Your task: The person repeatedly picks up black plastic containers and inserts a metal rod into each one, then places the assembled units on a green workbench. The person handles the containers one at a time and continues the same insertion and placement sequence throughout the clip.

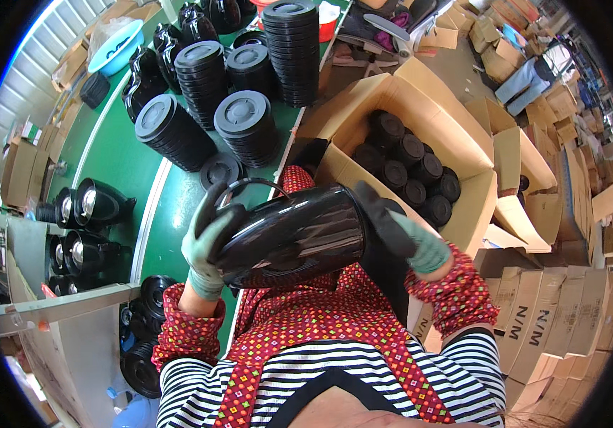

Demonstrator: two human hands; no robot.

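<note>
A glossy black jug [299, 232] lies sideways between my hands in front of my chest, its curved handle arching up on the far side. My left hand [212, 239], in a grey-green glove with dark fingers, grips its left end. At the round right end, my right hand [397, 228] in a similar glove is pressed against the jug, fingers pointing up and away. Part of the right hand's grip is hidden. Beyond the left hand, a black round disc [221, 171] lies on the green table [167, 235], beside a stack of ribbed black discs [244, 118].
More disc stacks [291, 43] and glossy black jugs [146, 82] stand farther back. Several black housings with silvery insides [89, 203] sit at the left. An open carton [463, 146] of black round items is at the right, near flat cartons [534, 314]. A person [534, 78] is far right.
</note>
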